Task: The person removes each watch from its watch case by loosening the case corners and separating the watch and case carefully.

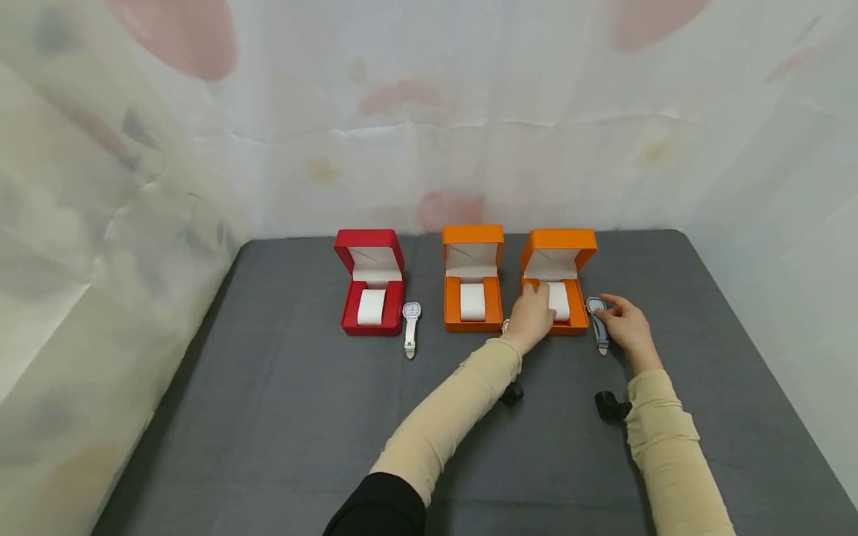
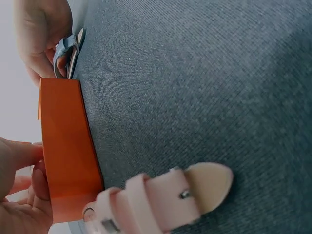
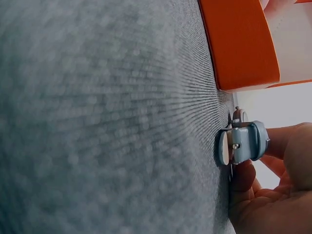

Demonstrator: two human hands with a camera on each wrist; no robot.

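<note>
Grey cloth table (image 1: 268, 417), three open watch boxes mid-frame. Left hand (image 1: 532, 318) grips the right orange box (image 1: 559, 257). Right hand (image 1: 626, 321) pinches a blue-grey watch (image 1: 596, 316) just beside it. Step judged: boxing the watch; next calls for lifting it onto the white cushion (image 1: 560, 300).

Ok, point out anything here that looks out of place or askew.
Nothing is damaged or spilled. Three open boxes stand in a row, each with its white cushion in place. The watches lie outside them: a white watch by the red box, a blue-grey watch at the right hand.
</note>
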